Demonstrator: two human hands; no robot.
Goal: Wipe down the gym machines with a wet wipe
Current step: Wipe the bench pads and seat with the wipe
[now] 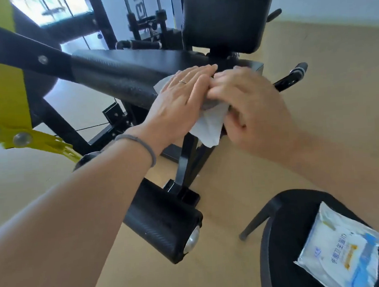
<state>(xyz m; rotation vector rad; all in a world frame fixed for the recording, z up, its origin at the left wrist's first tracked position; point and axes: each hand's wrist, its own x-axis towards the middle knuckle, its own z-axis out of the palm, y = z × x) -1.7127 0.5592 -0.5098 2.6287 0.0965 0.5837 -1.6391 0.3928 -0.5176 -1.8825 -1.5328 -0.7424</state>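
Centrally, both hands down on a white wipe [207, 124] draped over the near end of a black padded seat [133, 66]. Left hand [180, 97] flat, fingers straight and together, pointing toward 1 o'clock, pressing the wipe onto the pad; ring [182, 81] on one finger, grey band [139, 146] round the wrist. Right hand [243, 97] just at 3 o'clock of the left, touching it, fingers curled and pinching a fold of the wipe against the seat edge. Loose corner of the wipe hanging below the hands toward 6 o'clock, clear of the pad. At 12 o'clock of the hands, an upright black backrest [227, 17], set on a post behind the seat. At 3 o'clock, a black handle [291, 78] sticking out from the frame. At 9 to 10 o'clock, a black arm with bolts and yellow plates [3, 93] of the machine. At 6 o'clock, low down, a black foam roller [162, 221] with a shiny end cap, lying across a post of the frame. At 4 to 5 o'clock, a black stool [294, 216] on the tan floor [339, 121], well apart from the machine; on it, a pack of wipes [342, 251], white and blue with printed characters, lying flat and tilted.
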